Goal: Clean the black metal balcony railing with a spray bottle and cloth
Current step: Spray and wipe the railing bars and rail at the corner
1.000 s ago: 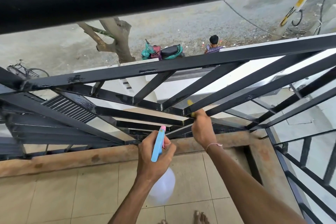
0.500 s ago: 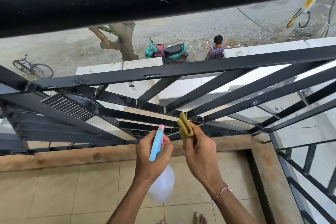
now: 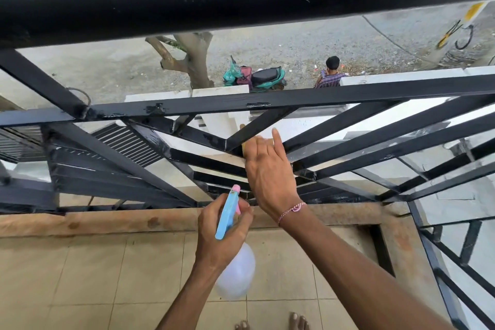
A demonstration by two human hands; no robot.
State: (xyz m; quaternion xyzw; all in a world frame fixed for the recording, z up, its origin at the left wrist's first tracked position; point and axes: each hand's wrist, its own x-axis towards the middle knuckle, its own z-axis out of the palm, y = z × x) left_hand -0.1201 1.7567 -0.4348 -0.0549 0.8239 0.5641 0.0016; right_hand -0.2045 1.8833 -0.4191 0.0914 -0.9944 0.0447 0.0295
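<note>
Wiping a slanted bar, sprayer parked at the ready.

Railing [image 3: 308, 98] fills the upper and middle frame, bars fanning out from centre. Right hand [image 3: 267, 169], centre frame, presses the cloth [image 3: 244, 148] onto a bar joint; fingers mostly extended, little of the cloth shows. Left hand [image 3: 218, 233], lower centre, clamped round the spray bottle [image 3: 235, 273], nozzle aimed at the bars, likely for a quick re-spray.

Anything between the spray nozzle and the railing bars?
Nothing visible. The left hand holds the spray bottle with its pink nozzle just short of the lower railing bars; the right hand with the cloth works higher up.
</note>
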